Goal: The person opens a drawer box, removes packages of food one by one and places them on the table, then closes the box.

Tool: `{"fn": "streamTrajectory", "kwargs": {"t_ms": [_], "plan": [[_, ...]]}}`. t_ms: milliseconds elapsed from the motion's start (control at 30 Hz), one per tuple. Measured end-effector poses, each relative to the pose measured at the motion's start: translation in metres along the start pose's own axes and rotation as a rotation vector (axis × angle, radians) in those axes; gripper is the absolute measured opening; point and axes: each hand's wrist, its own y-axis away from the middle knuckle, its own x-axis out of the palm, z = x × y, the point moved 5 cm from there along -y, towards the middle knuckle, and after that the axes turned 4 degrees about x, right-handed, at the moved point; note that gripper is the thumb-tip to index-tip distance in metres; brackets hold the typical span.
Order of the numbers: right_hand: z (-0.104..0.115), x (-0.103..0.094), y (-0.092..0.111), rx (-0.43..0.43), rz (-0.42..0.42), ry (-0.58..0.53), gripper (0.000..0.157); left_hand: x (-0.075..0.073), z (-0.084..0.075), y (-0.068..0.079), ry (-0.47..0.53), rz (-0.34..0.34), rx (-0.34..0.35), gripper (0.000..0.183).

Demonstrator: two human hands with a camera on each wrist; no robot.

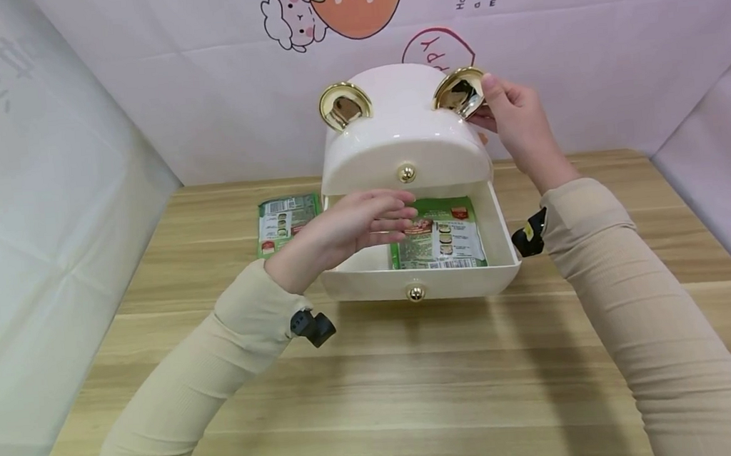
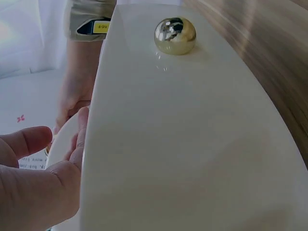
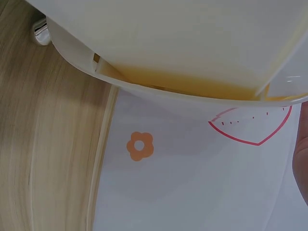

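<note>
A white storage box point(image 1: 405, 124) with two gold ears stands at the back of the table, its lower drawer point(image 1: 500, 224) pulled out. Inside the drawer lies a green printed packet point(image 1: 451, 246). My left hand point(image 1: 359, 225) hovers over the drawer's left part with fingers extended, holding nothing. In the left wrist view the drawer front point(image 2: 183, 134) and its gold knob point(image 2: 175, 36) fill most of the picture. My right hand point(image 1: 521, 123) pinches the box's right gold ear point(image 1: 461, 93), thumb in front; the fingers behind are partly hidden. Only its edge shows in the right wrist view.
A second green packet point(image 1: 288, 223) lies on the wooden table point(image 1: 378, 391), left of the box and partly behind my left forearm. The upper drawer with its gold knob point(image 1: 406, 173) is closed. A printed white cloth point(image 1: 218, 75) hangs behind.
</note>
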Motion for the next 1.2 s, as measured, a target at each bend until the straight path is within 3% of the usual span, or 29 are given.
{"fn": "streamTrajectory", "kwargs": {"t_ms": [500,1000,1133,1200], "plan": [[-0.001,0.0,0.001,-0.017,-0.002,-0.024,0.049,-0.007,0.016,-0.013,0.009,-0.058,-0.108,0.046],[0.0,0.001,0.002,-0.015,-0.005,0.006,0.049,-0.01,0.031,-0.023,-0.074,-0.121,-0.182,0.05],[0.0,0.001,0.002,-0.017,-0.009,0.001,0.046,-0.013,0.033,-0.024,-0.088,-0.151,-0.195,0.015],[-0.001,0.001,0.002,-0.021,-0.008,-0.003,0.045,-0.013,0.034,-0.024,-0.086,-0.16,-0.198,0.019]]}}
